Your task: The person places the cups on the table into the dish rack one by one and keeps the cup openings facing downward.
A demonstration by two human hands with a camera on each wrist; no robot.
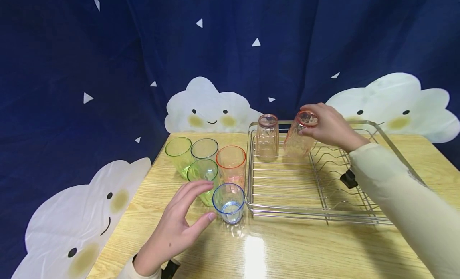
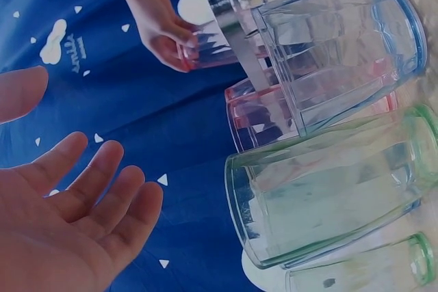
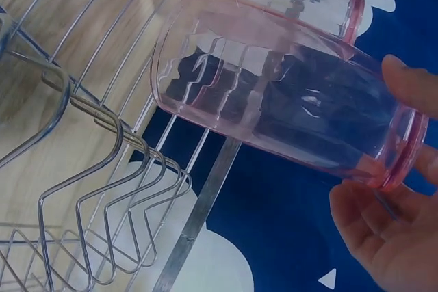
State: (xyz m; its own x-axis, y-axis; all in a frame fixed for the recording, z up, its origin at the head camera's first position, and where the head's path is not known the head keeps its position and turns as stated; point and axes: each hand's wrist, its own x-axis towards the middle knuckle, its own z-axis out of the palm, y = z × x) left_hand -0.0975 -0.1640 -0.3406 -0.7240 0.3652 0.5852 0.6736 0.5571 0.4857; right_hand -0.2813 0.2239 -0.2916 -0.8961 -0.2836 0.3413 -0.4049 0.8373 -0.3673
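Note:
My right hand (image 1: 328,125) grips a pink glass (image 3: 274,94) by its base; the glass is upside down and tilted over the back of the wire dish rack (image 1: 287,209). Beside it, a second pink glass (image 1: 267,139) stands inverted in the rack's back left corner. My left hand (image 1: 176,223) is held with fingers spread next to a blue-rimmed glass (image 1: 229,203), and in the left wrist view a gap shows between them. Behind that stand a green glass (image 2: 328,189), an orange-red-rimmed glass (image 1: 231,161), a yellow-green glass (image 1: 178,155) and a dark-rimmed glass (image 1: 205,148), all upright.
The rack, with wavy wire dividers (image 3: 102,162) on its right part, covers the table's right side. The wooden table (image 1: 212,255) ends at the back against a dark blue curtain (image 1: 230,51) with white cloud shapes. A black clip (image 1: 348,179) shows at my right sleeve.

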